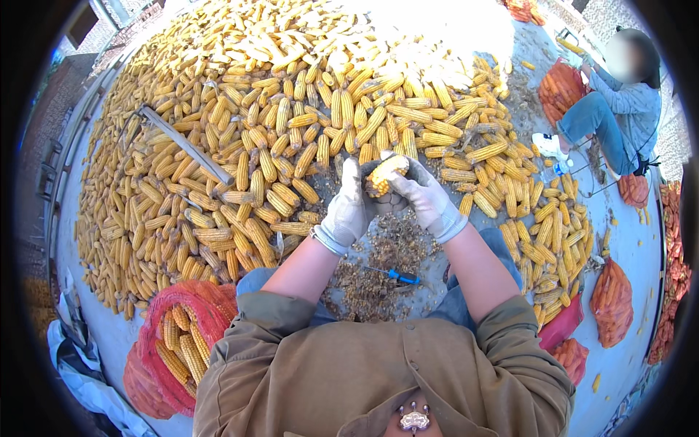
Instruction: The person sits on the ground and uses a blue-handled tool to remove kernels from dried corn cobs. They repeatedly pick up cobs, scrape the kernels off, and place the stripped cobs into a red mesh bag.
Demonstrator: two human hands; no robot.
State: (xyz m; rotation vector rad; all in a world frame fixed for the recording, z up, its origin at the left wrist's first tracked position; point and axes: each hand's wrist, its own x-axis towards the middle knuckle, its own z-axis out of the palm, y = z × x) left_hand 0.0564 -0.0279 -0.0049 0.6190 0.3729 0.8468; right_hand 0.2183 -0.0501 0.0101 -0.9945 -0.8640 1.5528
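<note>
Both my hands wear pale work gloves with dark grey coating on the fingers. A partly bare yellow corn cob [386, 176] sits between them, in front of my chest. My right hand [428, 199] grips the cob, its thumb pressed on the near side. My left hand [349, 210] cups the cob from the left and below, fingers curled under it and thumb pointing up. On the ground below my hands lies a screwdriver-like tool with a blue handle [403, 277] and thin shaft, among loose kernels and chaff [377, 297].
A large heap of corn cobs [262, 153] spreads ahead and left, with a wooden bar [185, 145] on it. An open red mesh sack [150, 338] of cobs stands at left. At right are filled sacks [611, 306], a plastic bottle [557, 170] and a seated person [622, 117] handling corn.
</note>
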